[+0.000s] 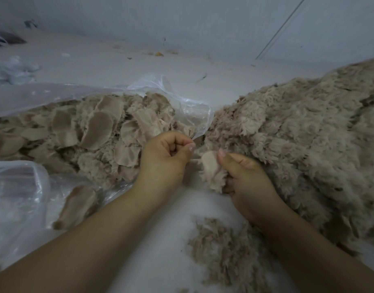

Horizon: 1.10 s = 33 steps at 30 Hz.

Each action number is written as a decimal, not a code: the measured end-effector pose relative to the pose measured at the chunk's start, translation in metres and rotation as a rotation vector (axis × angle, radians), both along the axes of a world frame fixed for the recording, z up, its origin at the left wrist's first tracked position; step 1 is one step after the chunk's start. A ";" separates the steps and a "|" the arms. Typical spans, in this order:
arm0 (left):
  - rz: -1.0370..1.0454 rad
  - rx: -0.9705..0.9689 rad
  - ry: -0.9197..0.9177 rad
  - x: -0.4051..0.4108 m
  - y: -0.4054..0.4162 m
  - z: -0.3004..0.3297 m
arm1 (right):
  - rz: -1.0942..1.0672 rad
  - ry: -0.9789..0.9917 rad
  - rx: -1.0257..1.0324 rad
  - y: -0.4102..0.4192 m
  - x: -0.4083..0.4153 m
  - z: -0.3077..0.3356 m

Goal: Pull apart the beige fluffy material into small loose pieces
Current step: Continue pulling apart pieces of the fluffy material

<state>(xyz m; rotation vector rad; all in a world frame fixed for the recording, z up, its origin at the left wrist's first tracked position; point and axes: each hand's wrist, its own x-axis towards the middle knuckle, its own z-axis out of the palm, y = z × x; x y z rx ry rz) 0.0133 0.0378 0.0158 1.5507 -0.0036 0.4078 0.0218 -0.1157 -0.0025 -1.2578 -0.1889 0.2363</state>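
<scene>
The right hand (248, 178) has its grip curled round a beige fluffy piece (212, 173), thumb on its smooth backing. The left hand (168, 157), fist-like, pinches the piece's left edge. The large fluffy pile (308, 140) lies right, and loose pieces (101, 132) fill the clear plastic bag (194, 108) left.

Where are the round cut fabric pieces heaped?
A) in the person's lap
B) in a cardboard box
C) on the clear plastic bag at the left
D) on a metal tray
C: the cut pieces lie piled on the crinkled clear plastic bag, left of both hands.
</scene>
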 end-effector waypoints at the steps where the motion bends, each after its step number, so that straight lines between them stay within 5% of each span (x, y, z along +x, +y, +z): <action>1: -0.012 -0.003 0.003 0.000 0.002 0.001 | -0.014 0.020 0.037 -0.001 0.001 0.000; 4: -0.193 0.040 0.102 -0.002 0.010 0.003 | -0.037 0.045 0.087 -0.002 0.001 0.001; 9: -0.809 0.483 0.390 -0.016 0.018 0.011 | -0.063 0.036 0.067 -0.002 0.001 -0.001; 15: -0.322 0.310 0.172 -0.009 0.000 0.004 | -0.031 -0.024 0.015 -0.001 0.001 -0.002; 23: -0.286 0.040 0.211 -0.005 -0.001 -0.002 | 0.050 -0.068 -0.069 -0.002 0.001 0.000; 33: -0.196 0.007 0.241 0.000 0.006 -0.002 | -0.025 0.028 -0.108 -0.002 0.006 -0.002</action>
